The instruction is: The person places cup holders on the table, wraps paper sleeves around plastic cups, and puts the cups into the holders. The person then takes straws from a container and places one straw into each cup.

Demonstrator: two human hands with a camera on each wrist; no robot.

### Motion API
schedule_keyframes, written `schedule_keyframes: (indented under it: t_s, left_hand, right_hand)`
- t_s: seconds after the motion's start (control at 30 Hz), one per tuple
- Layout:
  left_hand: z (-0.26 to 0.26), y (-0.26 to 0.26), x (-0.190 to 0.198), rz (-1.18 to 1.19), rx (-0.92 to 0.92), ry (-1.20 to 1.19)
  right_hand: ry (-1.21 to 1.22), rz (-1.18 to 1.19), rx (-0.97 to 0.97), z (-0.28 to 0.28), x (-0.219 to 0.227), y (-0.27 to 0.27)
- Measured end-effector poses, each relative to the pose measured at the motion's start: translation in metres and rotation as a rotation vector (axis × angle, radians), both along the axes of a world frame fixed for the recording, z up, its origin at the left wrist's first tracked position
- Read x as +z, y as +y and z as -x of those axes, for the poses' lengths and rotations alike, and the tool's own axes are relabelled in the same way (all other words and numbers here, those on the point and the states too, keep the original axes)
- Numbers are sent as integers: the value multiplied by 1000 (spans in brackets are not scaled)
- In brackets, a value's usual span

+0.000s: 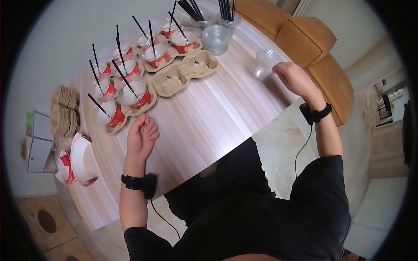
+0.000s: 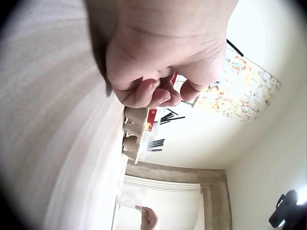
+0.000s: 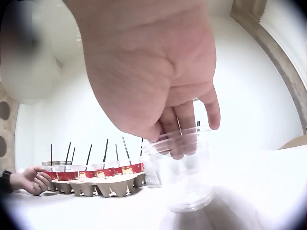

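The right hand [image 1: 296, 79] pinches the rim of a clear plastic cup [image 1: 266, 61] at the table's right side; in the right wrist view its fingers reach over the near rim of the cup [image 3: 189, 191]. The left hand [image 1: 143, 135] rests at the table's left part, fingers loosely curled with nothing in them, just below a cardboard carrier [image 1: 150, 101]. Several clear cups with red sleeves and black straws [image 1: 143, 99] stand in carriers. One carrier [image 1: 172, 82] beside them has bare compartments.
A stack of clear cups [image 1: 216, 40] and cups of black straws [image 1: 198, 16] stand at the back. Stacked carriers [image 1: 65, 114] and red-and-white paper sleeves [image 1: 83, 158] lie at the left edge. Brown leather seats [image 1: 324, 69] adjoin the table's right side.
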State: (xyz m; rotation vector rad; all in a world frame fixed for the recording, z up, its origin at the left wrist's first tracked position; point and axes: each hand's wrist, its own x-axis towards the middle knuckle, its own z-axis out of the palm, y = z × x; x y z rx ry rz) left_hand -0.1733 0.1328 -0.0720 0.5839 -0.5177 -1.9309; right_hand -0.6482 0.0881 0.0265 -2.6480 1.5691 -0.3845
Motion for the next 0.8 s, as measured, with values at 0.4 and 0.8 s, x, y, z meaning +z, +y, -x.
schedule_keyframes:
  t_s: [0.4, 0.8]
  left_hand:
    - [1, 3, 0, 26, 6, -43]
    - [11, 11, 1, 356, -157, -259]
  right_hand:
    - [-75, 286, -111, -12, -1, -23]
    - [-658, -13, 383, -160, 15, 25]
